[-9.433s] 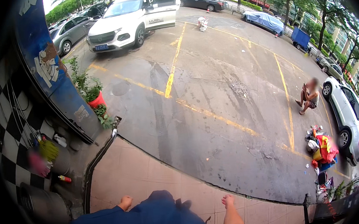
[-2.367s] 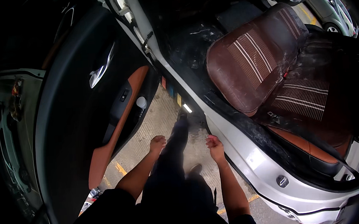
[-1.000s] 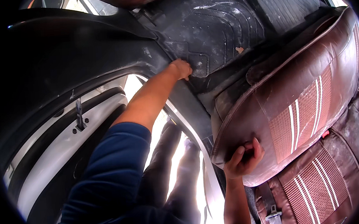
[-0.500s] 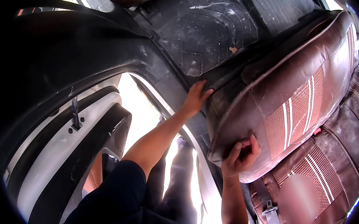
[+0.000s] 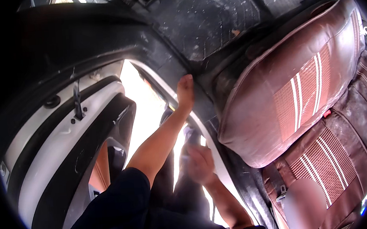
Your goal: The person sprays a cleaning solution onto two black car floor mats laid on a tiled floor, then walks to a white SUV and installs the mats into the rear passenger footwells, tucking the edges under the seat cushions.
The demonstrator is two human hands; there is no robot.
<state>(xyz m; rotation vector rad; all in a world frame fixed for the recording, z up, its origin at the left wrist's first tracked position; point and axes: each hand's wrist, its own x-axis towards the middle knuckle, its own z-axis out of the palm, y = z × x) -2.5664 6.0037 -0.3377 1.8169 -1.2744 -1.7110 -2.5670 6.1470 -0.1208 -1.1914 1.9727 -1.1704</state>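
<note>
My left hand [image 5: 185, 91] is at the inner edge of the door sill trim [image 5: 171, 70], just left of the seat base. It shows end-on, so its fingers are mostly hidden. Motion smears my right hand [image 5: 202, 164], which is above my legs in the doorway, apart from the seat; no held thing can be made out. To the right, a brown leather seat cushion [image 5: 252, 131] with a striped woven panel [image 5: 303, 93] sits tilted up along its near side. Behind it is the matching brown backrest [image 5: 355, 136].
The open car door [image 5: 71, 126], with its check strap [image 5: 77, 98], stands at left. A dusty black floor mat [image 5: 211, 21] lies beyond the seat. A red buckle button [image 5: 327, 113] and a metal belt buckle [image 5: 281, 192] show by the backrest. A blurred round patch [image 5: 307, 206] covers part of it.
My right hand has left the cushion's near corner and moved left over the doorway. My left hand has drawn back left from the seat base to the sill. The view has shifted slightly.
</note>
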